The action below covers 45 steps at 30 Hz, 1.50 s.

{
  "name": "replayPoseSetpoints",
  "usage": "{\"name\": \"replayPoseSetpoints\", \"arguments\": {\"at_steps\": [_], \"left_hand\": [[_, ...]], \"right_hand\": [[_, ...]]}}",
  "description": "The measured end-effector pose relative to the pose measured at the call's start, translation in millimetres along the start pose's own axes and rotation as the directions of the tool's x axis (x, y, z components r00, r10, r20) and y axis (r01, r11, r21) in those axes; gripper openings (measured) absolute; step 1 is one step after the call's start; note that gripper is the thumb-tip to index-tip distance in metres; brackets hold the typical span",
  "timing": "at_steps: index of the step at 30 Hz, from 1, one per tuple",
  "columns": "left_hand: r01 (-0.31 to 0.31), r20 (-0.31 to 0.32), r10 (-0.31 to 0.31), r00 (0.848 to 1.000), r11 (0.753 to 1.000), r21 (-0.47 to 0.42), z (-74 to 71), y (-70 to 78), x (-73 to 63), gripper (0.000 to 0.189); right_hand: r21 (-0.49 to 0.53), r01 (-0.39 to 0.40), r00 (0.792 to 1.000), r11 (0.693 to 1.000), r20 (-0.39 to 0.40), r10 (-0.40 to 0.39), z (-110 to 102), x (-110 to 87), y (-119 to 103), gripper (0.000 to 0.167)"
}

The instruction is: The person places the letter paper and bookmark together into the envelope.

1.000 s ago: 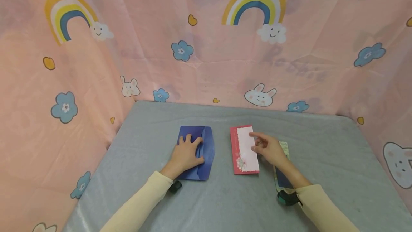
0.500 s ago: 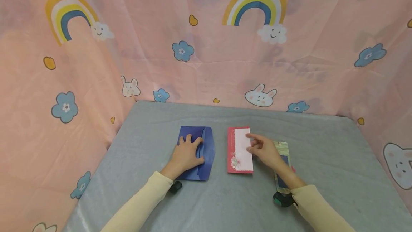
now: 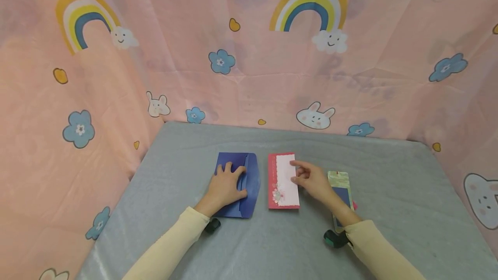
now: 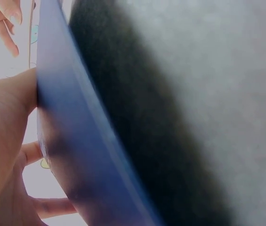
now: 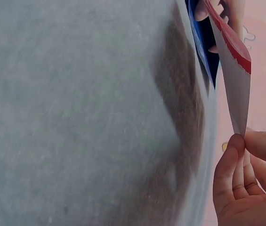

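Note:
A blue envelope [image 3: 250, 185] with its flap to the right lies at the centre left of the table. My left hand [image 3: 225, 187] rests on it with fingers spread, the thumb and fingertips touching its face. My right hand [image 3: 314, 182] pinches the right edge of a red card with a white panel and printed flowers [image 3: 285, 180]. In the right wrist view the card [image 5: 238, 89] bows between the pinching fingertips [image 5: 236, 143] and its far edge, raised over the table. The envelope [image 4: 71, 94] fills the middle of the left wrist view.
A yellow-green and navy rectangular item [image 3: 339, 180] lies beneath my right forearm, which hides part of it. A bit of pink [image 3: 355, 205] shows at its right edge. A pink printed curtain [image 3: 249, 85] rises behind the grey-covered table [image 3: 186, 150].
My right hand has moved left with the red card, bringing it nearer the envelope. More of the yellow-green item shows. My left hand and the envelope stay put.

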<state>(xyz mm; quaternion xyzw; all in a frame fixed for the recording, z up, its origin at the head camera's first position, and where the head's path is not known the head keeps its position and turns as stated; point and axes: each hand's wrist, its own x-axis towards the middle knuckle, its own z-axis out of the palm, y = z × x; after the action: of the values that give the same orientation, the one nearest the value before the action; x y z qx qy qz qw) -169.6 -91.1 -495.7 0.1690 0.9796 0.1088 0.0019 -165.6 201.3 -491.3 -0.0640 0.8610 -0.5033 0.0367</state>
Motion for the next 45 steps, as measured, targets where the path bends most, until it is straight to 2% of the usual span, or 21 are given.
{"name": "replayPoseSetpoints", "arguments": {"at_steps": [8,24,37,45], "left_hand": [[-0.005,-0.011,0.005,1.000,1.000,0.010,-1.2,1.1,-0.3,0.059],[0.023,0.014,-0.023,1.000,1.000,0.012,1.1,0.6,1.8,0.060],[0.025,0.012,-0.025,1.000,1.000,0.005,1.0,1.8,1.7,0.057],[0.024,-0.034,-0.025,0.999,1.000,-0.018,0.6,3.2,1.2,0.041]], "right_hand": [[-0.013,0.017,1.000,1.000,0.010,-0.017,8.4,2.6,-3.6,0.047],[-0.011,0.027,0.999,1.000,0.044,-0.026,31.2,11.5,-11.9,0.046],[-0.020,-0.055,0.996,0.998,0.066,0.056,42.3,16.1,-22.0,0.045],[-0.049,-0.071,0.995,0.996,0.069,0.074,48.9,19.8,-26.6,0.045]]}}
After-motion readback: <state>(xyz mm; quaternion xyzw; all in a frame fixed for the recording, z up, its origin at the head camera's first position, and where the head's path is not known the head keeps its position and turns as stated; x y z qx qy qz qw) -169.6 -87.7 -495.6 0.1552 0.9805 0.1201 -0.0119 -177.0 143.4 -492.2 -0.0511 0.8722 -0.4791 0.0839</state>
